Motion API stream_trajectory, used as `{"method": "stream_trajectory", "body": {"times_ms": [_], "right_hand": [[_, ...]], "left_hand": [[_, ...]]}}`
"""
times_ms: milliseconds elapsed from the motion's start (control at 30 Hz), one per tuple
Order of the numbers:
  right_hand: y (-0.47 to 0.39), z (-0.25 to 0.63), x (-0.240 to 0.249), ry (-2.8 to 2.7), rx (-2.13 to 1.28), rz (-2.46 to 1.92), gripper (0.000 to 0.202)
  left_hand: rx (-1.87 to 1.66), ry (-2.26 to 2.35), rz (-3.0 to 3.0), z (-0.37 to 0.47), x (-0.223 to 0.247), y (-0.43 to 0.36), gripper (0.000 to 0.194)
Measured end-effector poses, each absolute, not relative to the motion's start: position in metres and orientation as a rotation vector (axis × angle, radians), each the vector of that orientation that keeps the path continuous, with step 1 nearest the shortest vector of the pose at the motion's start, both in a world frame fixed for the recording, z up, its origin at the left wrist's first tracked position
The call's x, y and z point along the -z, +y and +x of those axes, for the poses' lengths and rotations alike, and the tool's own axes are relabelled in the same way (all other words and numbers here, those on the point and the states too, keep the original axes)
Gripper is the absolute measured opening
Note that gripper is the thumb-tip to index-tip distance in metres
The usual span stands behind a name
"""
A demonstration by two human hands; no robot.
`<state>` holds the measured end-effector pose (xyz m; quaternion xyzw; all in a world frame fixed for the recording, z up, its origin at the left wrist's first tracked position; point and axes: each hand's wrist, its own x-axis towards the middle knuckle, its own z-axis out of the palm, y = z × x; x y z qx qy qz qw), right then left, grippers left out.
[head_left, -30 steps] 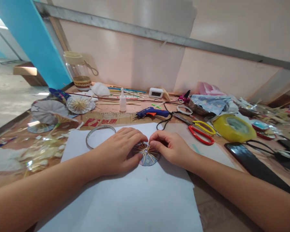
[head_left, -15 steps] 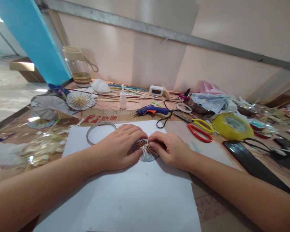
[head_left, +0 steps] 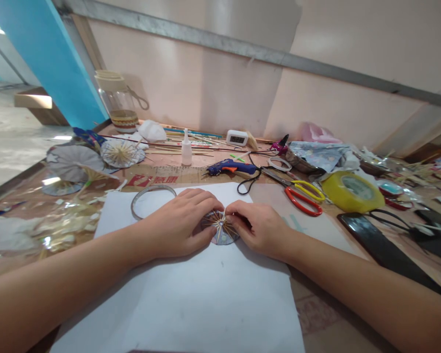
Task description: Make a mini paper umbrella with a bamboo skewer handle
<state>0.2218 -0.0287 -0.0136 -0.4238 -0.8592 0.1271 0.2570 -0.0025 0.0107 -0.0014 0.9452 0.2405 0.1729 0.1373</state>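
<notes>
A small round paper umbrella top point(head_left: 223, 238), bluish with thin wooden ribs spreading from its centre, lies on a white paper sheet point(head_left: 206, 304). On its left side my left hand point(head_left: 189, 223) is closed, thumb and fingers gripping the rim. From the right my right hand point(head_left: 259, 225) pinches beside the ribs, near the centre. What sits between those fingertips is too small to make out. A flat ring point(head_left: 135, 203) rests on the sheet behind my left wrist.
A blue glue gun point(head_left: 233, 167), scissors with red and yellow handles point(head_left: 304, 200), a roll of yellow tape point(head_left: 330, 191) and a black phone point(head_left: 385, 250) lie behind and right. A small white bottle point(head_left: 186, 151) stands at the back. Finished-looking paper umbrellas point(head_left: 122, 152) lie left.
My right fingertips have shifted very slightly, and more of the umbrella top's centre shows. Otherwise both hands stay in place.
</notes>
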Motion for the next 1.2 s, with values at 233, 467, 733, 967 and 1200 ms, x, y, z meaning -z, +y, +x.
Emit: {"method": "stream_trajectory", "body": {"times_ms": [233,467,733,967,1200], "right_hand": [[-0.0302,0.2211,0.0111,-2.276,-0.440,-1.152,0.010],[-0.0293,0.2201,0.0107,-2.276,-0.487,-1.185,0.010],[-0.0288,0.2200,0.0124,-2.317,-0.395,-1.182,0.013],[-0.0296,0.2212,0.0133,-2.270,-0.392,-1.179,0.013],[-0.0272,0.2215,0.0051,-2.066,-0.741,-1.212,0.010]], "left_hand": [[-0.503,0.697,2.736,-0.0026,0.0008,0.0103,0.029],[-0.493,0.700,2.738,-0.0019,0.0005,0.0099,0.028],[-0.503,0.709,2.735,-0.0021,0.0004,0.0097,0.030],[-0.488,0.701,2.738,-0.0020,-0.0002,0.0096,0.029],[-0.483,0.704,2.730,-0.0011,-0.0013,0.0105,0.028]]}}
